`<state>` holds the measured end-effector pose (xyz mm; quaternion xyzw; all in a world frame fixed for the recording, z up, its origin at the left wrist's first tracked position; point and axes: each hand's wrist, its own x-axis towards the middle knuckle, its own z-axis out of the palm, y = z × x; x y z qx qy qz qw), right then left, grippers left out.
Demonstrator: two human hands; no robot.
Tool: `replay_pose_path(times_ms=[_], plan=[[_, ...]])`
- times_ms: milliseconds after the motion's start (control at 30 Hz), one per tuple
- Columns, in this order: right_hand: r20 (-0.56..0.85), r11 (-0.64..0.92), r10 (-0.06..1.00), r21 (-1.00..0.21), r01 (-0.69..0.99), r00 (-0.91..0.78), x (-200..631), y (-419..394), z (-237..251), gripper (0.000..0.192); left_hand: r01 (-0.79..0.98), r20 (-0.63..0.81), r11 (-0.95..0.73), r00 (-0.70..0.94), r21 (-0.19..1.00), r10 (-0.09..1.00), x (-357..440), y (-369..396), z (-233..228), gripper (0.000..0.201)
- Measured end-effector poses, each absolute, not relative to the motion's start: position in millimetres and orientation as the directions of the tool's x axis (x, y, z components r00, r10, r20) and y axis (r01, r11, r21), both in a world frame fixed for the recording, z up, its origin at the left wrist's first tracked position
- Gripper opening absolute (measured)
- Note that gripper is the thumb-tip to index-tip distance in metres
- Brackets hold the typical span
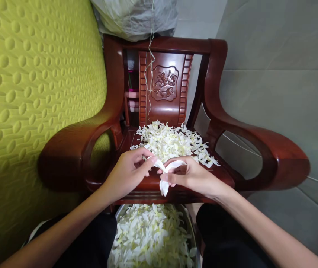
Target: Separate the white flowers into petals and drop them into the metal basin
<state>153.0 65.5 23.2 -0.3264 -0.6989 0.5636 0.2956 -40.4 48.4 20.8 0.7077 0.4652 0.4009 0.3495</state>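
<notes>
Between my hands, above the front of the chair seat, is a white flower [164, 186] with long petals spread apart. My left hand [131, 171] pinches the tip of its upper left petal between thumb and fingers. The thumb and fingers of my right hand [190, 175] close on the flower near its centre, and another petal lies along the index finger. Just behind my hands, a loose pile of white and pale yellow flowers [167, 139] covers part of the seat. Below, a round metal basin [193, 230] holds many more such flowers.
The dark red wooden chair [276, 156] has wide curved arms on both sides. A yellow textured panel [41, 74] stands at left, a grey tiled wall [273, 48] at right. Over the chair back sits a pale plastic bag [136, 18], with thin string [150, 63] hanging down.
</notes>
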Motion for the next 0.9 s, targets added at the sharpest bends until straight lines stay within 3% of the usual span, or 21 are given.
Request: replay_pose_path(times_ms=[100, 267, 433, 600, 733, 900], plan=[[0.074, 0.186, 0.772, -0.976, 0.114, -0.631, 151.8, 62.9, 23.6, 0.023, 0.408, 0.240, -0.311, 0.216, 0.858, 0.946, -43.4, 48.2, 21.8, 0.018], [0.084, 0.170, 0.858, -0.978, 0.125, -0.506, 150.4, 64.9, 23.3, 0.025, 0.429, 0.236, -0.307, 0.212, 0.849, 0.948, -40.6, 45.2, 23.0, 0.018], [0.077, 0.176, 0.856, -0.973, 0.148, -0.512, 150.6, 65.8, 22.0, 0.028, 0.330, 0.201, -0.277, 0.246, 0.902, 0.948, -40.0, 45.7, 23.6, 0.017], [0.100, 0.198, 0.868, -0.968, 0.155, -0.486, 147.7, 62.0, 22.2, 0.027, 0.341, 0.155, -0.191, 0.131, 0.920, 0.979, -43.0, 47.8, 22.4, 0.019], [0.111, 0.222, 0.879, -0.956, 0.191, -0.464, 147.4, 59.6, 25.6, 0.029, 0.253, 0.102, -0.162, 0.234, 0.954, 0.967, -42.4, 45.7, 25.8, 0.023], [0.088, 0.196, 0.860, -0.967, 0.165, -0.502, 151.0, 59.1, 27.4, 0.022, 0.247, 0.104, -0.163, 0.237, 0.955, 0.966, -42.2, 47.6, 24.3, 0.030]])
